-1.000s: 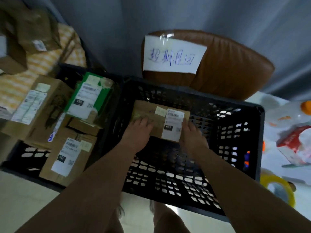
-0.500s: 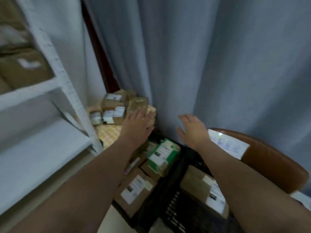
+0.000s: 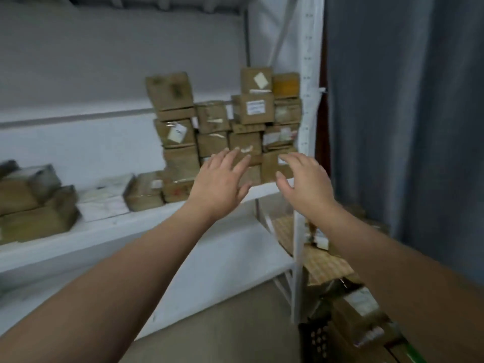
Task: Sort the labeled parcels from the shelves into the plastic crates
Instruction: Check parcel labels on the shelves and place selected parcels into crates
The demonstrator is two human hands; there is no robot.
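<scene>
The left hand [image 3: 222, 179] and right hand [image 3: 305, 179], fingers spread and empty, hover before the stacked parcels [image 3: 252, 108] at frame centre on the shelf [image 3: 146, 218], seemingly to flank one; the crate [image 3: 314, 339] sits lower right.

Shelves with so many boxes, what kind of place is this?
Probably a parcel storeroom or pickup point: white metal shelving stacked with labeled cardboard parcels, and a black plastic crate of more below.
</scene>
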